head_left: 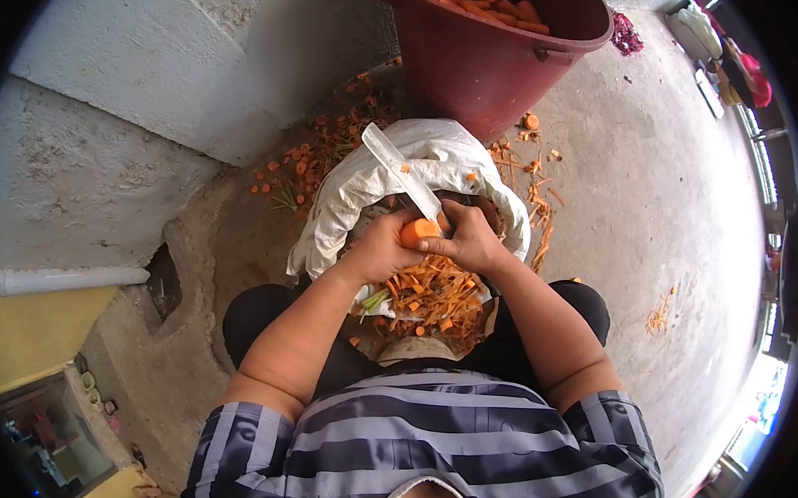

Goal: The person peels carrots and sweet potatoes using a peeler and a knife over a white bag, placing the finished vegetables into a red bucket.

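My left hand [385, 246] is wrapped round a thick carrot [417, 233], its cut orange end facing up. In my right hand [472, 241] is a knife [401, 171], its wide pale blade pointing up and to the left. The blade's lower part is beside the carrot, and my right thumb reaches across to the carrot. Both hands are above a white sack [332, 197] with its rim rolled open. Orange peelings [435, 291] and carrot ends lie in the near part of the sack, with a few green stems. The knife's handle is mostly hidden by my right fingers.
A large red tub [487, 66] holding carrots [490, 5] stands just beyond the sack. Carrot scraps [307, 162] litter the floor to the left, with more peelings [540, 211] at the right. A rough concrete wall [131, 68] rises on the left, with a white pipe [68, 280] low along it.
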Action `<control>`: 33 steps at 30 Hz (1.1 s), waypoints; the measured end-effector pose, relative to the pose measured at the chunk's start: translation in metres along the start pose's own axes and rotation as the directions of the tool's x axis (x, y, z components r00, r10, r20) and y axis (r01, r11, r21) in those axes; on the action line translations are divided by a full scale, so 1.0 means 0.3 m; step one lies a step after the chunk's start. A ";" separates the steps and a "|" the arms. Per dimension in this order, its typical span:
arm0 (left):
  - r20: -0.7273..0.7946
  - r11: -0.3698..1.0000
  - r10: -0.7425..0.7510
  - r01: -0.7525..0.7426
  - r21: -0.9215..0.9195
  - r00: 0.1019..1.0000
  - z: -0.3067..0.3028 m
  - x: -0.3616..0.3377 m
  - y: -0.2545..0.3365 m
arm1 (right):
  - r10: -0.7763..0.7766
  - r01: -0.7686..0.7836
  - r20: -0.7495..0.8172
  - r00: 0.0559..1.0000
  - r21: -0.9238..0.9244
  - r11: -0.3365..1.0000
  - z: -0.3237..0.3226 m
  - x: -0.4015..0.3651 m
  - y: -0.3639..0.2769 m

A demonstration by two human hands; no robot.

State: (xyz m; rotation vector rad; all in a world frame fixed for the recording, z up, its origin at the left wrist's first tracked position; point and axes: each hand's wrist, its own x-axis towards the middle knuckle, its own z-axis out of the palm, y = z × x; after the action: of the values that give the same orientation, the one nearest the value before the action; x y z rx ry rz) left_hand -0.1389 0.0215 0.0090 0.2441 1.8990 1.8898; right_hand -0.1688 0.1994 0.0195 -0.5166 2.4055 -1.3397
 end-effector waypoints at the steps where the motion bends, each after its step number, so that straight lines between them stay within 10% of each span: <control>1: -0.011 1.000 0.024 -0.023 0.020 1.000 0.001 0.000 -0.009 | -0.008 0.008 -0.001 1.000 0.038 0.999 0.009 -0.001 -0.001; 3: -0.042 0.996 0.019 -0.015 0.083 0.999 0.011 0.000 -0.011 | -0.115 0.112 -0.038 0.993 -0.068 0.991 0.022 -0.009 -0.013; 9: -0.214 0.966 -0.232 0.251 0.066 0.949 0.017 0.005 -0.004 | 0.235 -0.216 -0.142 0.962 0.136 0.967 0.012 0.020 0.039; 12: -0.350 0.946 -0.162 0.045 -0.320 0.923 0.027 0.023 -0.016 | 0.218 -0.212 -0.146 0.965 0.056 0.976 -0.006 0.020 0.024; 17: -0.060 0.565 -0.440 0.224 -0.794 0.896 -0.002 0.040 -0.066 | 0.167 -0.170 -0.032 0.986 -0.188 0.968 -0.005 0.000 -0.069; 33: 0.027 0.355 -0.465 0.214 -0.910 0.885 0.054 0.025 -0.038 | 0.169 -0.206 -0.133 0.977 -0.355 0.912 0.053 -0.003 -0.087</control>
State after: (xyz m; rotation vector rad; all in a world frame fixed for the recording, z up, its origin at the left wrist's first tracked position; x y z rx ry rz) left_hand -0.1364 0.0388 -0.0029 -0.7220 0.6504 2.3607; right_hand -0.1568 0.1754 0.0343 -0.3028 2.7243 -0.8558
